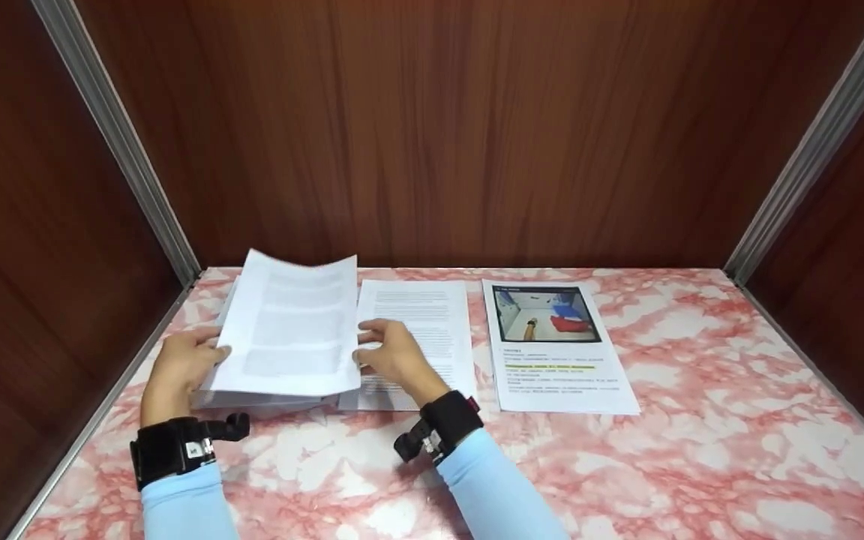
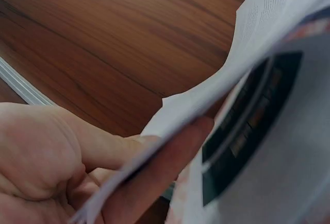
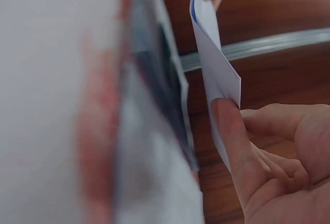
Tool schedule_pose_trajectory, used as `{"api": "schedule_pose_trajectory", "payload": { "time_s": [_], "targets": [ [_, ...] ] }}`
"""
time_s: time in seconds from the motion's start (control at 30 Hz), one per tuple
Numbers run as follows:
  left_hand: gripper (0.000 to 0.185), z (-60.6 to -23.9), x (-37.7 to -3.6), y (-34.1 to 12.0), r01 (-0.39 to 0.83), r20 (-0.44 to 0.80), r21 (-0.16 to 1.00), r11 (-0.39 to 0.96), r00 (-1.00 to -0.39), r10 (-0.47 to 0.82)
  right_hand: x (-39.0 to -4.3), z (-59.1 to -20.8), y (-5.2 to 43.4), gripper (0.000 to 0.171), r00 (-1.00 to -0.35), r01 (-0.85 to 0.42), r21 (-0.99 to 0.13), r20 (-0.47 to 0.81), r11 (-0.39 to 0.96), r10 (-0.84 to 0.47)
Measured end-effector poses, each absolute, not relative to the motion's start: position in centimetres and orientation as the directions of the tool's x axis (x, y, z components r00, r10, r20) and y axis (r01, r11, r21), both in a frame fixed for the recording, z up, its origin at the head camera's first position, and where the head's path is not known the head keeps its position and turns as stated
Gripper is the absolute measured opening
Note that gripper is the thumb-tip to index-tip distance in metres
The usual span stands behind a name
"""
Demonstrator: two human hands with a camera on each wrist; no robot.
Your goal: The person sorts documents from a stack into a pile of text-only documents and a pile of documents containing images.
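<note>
A printed sheet (image 1: 289, 326) is lifted off a paper stack (image 1: 252, 401) at the table's left. My left hand (image 1: 181, 364) pinches its left edge, thumb above and fingers below, as the left wrist view shows on the sheet (image 2: 216, 90). My right hand (image 1: 391, 352) pinches the sheet's right edge; the right wrist view has the thumb (image 3: 232, 141) pressed on the sheet (image 3: 214, 64). A second text page (image 1: 421, 330) lies flat under the right hand. A page with a colour photo (image 1: 552, 345) lies to its right.
The table (image 1: 702, 450) has a pink-and-white marbled top. Dark wood panels (image 1: 477, 127) with metal corner strips (image 1: 113, 142) wall it in at the back and both sides. Black wrist straps (image 1: 177, 446) sit on both light-blue sleeves.
</note>
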State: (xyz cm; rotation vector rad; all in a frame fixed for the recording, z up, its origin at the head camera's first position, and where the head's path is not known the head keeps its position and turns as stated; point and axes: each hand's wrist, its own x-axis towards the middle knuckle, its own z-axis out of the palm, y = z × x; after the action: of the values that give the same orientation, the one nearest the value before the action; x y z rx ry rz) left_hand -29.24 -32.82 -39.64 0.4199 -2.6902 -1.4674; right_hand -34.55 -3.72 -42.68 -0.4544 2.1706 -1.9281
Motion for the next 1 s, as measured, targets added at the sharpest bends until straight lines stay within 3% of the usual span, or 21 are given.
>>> {"api": "schedule_pose_trajectory", "payload": {
  "time_s": [0.33,0.6,0.8,1.0],
  "targets": [
    [0.055,-35.6,-29.1,-28.1,-0.059,0.038,0.953,0.299,-0.951,-0.308,-35.4,-38.1,1.4,0.052,-0.936,-0.146,-0.989,0.134,0.011,-0.324],
    [0.046,-34.8,-30.2,-23.2,0.086,0.140,0.974,0.211,-0.955,-0.261,-35.5,-36.0,6.2,0.043,-0.959,-0.193,-0.979,0.175,0.065,-0.224],
    [0.044,-35.8,-31.5,-20.4,0.102,0.130,0.984,0.146,-0.972,-0.195,-36.1,-36.4,8.7,0.035,-0.981,-0.152,-0.981,0.135,0.119,-0.141],
    [0.042,-37.3,-32.6,-18.7,0.005,0.025,0.993,0.119,-0.987,-0.160,-37.1,-37.9,11.1,0.028,-0.994,-0.060,-0.984,0.043,0.169,-0.099]
  ]
}}
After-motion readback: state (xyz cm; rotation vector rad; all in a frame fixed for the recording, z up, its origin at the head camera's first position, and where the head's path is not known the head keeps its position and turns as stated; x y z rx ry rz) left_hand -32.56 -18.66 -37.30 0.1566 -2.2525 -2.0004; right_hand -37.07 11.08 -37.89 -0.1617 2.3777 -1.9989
